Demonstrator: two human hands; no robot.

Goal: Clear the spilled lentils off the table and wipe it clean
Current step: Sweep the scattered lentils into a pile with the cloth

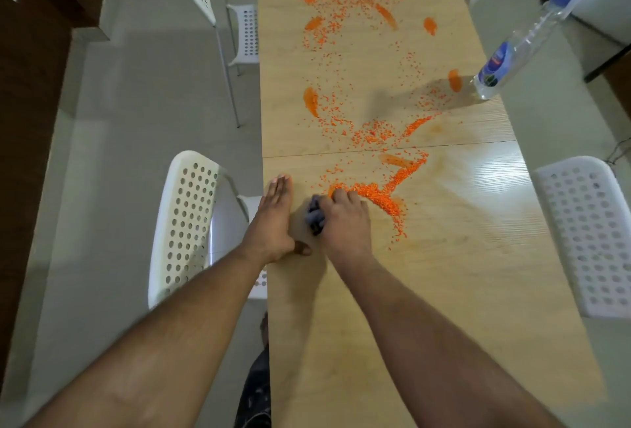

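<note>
1. Clearly, the lentils (372,193) are light, loose grains that probably roll and scatter, so they look better swept than picked up; they lie heaped beside the right hand (345,222) and strewn far up the table (461,274).
2. The right hand clutches a dark, soft cloth (316,216).
3. The left hand (273,219) lies flat, fingers straight, at the table's edge.
4. The clear spray bottle (519,48) stands upright; I cannot tell how full it is.

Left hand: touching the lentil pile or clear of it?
Apart. The head view shows the left hand flat at the table edge, with bare wood and the right hand's dark cloth between it and the lentil pile.
</note>
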